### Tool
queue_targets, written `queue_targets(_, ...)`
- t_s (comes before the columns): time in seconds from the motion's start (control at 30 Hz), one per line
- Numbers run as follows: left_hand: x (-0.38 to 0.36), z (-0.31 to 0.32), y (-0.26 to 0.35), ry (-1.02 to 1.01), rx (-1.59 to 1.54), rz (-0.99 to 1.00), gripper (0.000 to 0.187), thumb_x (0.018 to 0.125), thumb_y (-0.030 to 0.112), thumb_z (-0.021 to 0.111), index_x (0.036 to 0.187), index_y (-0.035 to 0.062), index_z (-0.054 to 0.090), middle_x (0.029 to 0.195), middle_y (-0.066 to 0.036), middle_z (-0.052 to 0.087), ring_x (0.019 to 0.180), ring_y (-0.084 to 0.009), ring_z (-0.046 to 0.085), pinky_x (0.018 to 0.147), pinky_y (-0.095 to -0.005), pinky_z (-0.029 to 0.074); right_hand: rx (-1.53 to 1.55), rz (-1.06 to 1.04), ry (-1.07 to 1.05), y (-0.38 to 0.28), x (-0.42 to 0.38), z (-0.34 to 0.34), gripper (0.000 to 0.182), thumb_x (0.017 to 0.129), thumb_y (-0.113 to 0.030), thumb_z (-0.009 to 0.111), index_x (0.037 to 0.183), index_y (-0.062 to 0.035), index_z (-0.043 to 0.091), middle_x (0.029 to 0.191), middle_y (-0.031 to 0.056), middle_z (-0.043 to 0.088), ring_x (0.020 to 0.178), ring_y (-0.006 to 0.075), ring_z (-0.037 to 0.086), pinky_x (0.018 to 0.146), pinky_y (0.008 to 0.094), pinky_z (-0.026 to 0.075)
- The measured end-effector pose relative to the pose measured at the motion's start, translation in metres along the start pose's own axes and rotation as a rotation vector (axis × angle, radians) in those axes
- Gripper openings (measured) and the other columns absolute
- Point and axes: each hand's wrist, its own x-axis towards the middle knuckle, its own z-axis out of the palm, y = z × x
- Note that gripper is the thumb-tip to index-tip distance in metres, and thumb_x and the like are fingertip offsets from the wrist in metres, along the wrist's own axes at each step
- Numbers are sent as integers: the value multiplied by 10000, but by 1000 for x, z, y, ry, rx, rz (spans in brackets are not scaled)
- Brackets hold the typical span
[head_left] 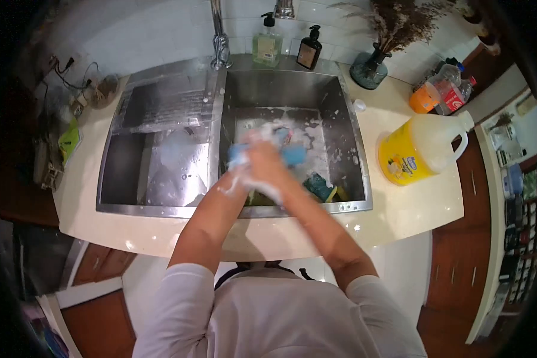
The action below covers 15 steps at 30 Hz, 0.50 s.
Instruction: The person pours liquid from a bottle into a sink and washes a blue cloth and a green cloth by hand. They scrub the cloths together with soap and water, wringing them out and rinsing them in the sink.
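My two hands meet over the right basin, smeared by motion and covered in white suds. A soapy blue cloth-like item shows on both sides of them; blur hides its exact kind. Uppermost is my right hand, closed round the blue item. My left hand lies against it, its fingers hidden by foam and by the right hand. Close to the right wrist, a green and yellow scrub sponge rests in the basin. Foam patches float on the cloudy water.
The left basin has a ridged metal drainboard over its back. Behind stand a faucet, a clear green soap bottle, a dark pump bottle and a vase. A yellow-labelled jug and bottles stand right.
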Motion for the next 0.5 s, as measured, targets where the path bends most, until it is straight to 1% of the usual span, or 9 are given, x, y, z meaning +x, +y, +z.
queue_targets(0.1,4,24,-6,-221,-347,11,135,832,189,513,733,99,498,647,-33,505,560,-143,516,449,-289,435,-188,174,-45,26,0,31,161,671,-170,600,731,-21,604,644,138,571,600,295,576,571,387,469)
queue_targets(0.17,8,40,-2,-375,-579,55,149,800,153,540,665,127,482,538,16,450,448,-106,471,373,-282,399,190,359,99,67,10,-30,164,711,-184,602,715,-21,623,616,139,590,543,211,587,485,338,464)
queue_targets(0.2,10,47,3,-456,-687,88,171,783,135,553,632,141,473,483,41,423,391,-88,449,334,-278,381,662,788,254,75,11,-50,184,743,-201,595,695,-25,622,654,156,611,586,145,598,475,320,453)
queue_targets(0.23,15,55,-10,-479,-1115,-422,138,777,143,579,667,119,501,512,14,488,375,-111,459,330,-289,385,26,812,204,97,7,-45,171,730,-174,596,631,-35,593,597,143,582,527,186,577,464,353,434)
queue_targets(0.27,26,56,-18,-471,-1063,-314,127,775,146,580,677,116,505,525,10,494,389,-115,465,342,-291,391,20,800,194,111,-1,-27,171,730,-174,596,631,-35,593,597,143,582,527,186,577,464,353,434)
queue_targets(0.33,24,52,-19,-446,-969,-197,110,772,151,580,695,108,514,551,2,505,418,-123,478,368,-295,403,-110,144,416,103,-17,8,211,728,-176,593,576,-37,549,556,134,550,474,256,531,457,381,410)
queue_targets(0.37,20,48,-19,-450,-949,-182,102,770,154,581,705,104,519,564,-2,511,432,-127,484,381,-297,409,-5,2,274,52,-6,-6,52,612,-83,552,590,-36,548,569,172,550,512,329,533,502,411,430)
queue_targets(0.47,18,52,-22,-453,-904,-160,90,764,162,581,733,93,532,603,-15,528,475,-139,503,419,-304,427,-191,169,324,123,-19,14,69,622,-105,584,617,-44,553,580,156,566,527,328,548,493,408,428)
queue_targets(0.5,23,58,-25,-455,-911,-167,90,762,164,582,743,89,537,616,-19,534,490,-143,509,432,-306,433,-19,573,192,75,8,-40,59,630,-91,602,617,-56,557,603,129,589,534,309,560,500,395,437)
